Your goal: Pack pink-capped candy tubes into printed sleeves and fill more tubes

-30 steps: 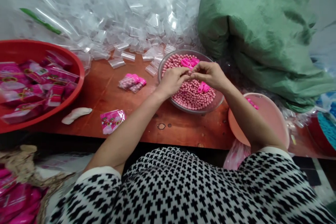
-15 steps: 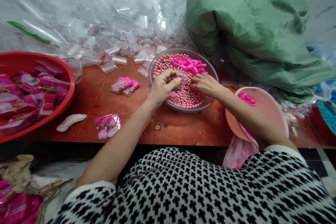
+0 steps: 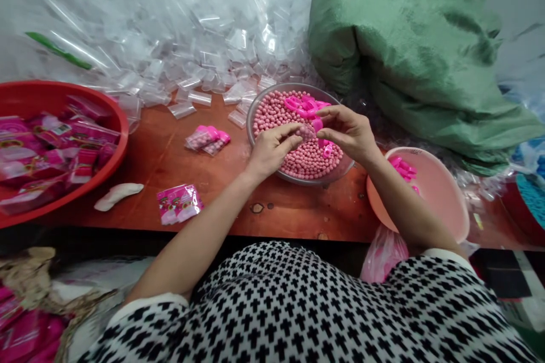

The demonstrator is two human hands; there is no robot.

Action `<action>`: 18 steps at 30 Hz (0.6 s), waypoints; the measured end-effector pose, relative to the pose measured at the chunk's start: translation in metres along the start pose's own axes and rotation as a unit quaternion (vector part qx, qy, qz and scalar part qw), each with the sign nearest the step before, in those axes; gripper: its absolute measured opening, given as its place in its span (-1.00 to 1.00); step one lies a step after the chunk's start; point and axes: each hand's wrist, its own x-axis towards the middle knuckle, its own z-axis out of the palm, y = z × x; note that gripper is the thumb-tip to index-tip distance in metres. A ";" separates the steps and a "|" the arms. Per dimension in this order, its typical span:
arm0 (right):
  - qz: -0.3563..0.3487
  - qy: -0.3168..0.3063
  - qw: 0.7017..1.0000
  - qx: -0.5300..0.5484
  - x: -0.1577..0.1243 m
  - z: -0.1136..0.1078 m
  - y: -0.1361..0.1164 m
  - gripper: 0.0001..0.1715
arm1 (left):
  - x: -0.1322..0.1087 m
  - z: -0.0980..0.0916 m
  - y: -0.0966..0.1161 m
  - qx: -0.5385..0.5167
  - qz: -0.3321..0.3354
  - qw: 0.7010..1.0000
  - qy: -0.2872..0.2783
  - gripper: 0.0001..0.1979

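Over a grey bowl [image 3: 251,119] of pink beads [image 3: 272,110], my left hand [image 3: 275,150] pinches a small clear packet [image 3: 305,133] with pink beads inside. Facing it from the right, my right hand [image 3: 349,131] has thumb and fingertips closed on a bright pink plastic piece [image 3: 317,125], right beside the packet's end. More bright pink pieces [image 3: 304,105] lie on the beads at the back of the bowl, and another lies on the beads below my right fingers. Two filled packets with pink tops [image 3: 208,139] rest on the table left of the bowl.
A red tub [image 3: 121,142] of pink packages stands at the left, near printed cards [image 3: 179,204] and a whitish object [image 3: 118,195]. Clear tubes [image 3: 191,74] are heaped behind. A green sack [image 3: 409,57] sits at the back right, above a pale pink basin [image 3: 443,193].
My right hand has risen from the bowl's pink pieces and now holds one beside the packet. My left hand still holds the packet. The view has shifted slightly.
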 end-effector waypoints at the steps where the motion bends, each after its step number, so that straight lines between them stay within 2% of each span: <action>1: -0.005 0.001 1.000 -0.015 -0.001 0.001 -0.004 -0.60 | -0.001 0.000 0.001 0.005 0.003 1.000 0.000 -0.72; 6: -0.008 0.041 0.997 -0.070 -0.003 -0.001 -0.016 -0.65 | -0.003 0.000 0.005 0.018 0.019 1.000 -0.004 -0.74; 11: -0.026 -0.024 0.992 -0.125 0.001 0.005 -0.019 -0.70 | -0.006 0.003 0.002 -0.009 0.033 0.999 0.014 -0.72; 18: -0.065 -0.063 0.972 -0.219 -0.001 0.006 -0.022 -0.73 | -0.011 0.005 0.002 0.041 0.066 0.995 0.065 -0.78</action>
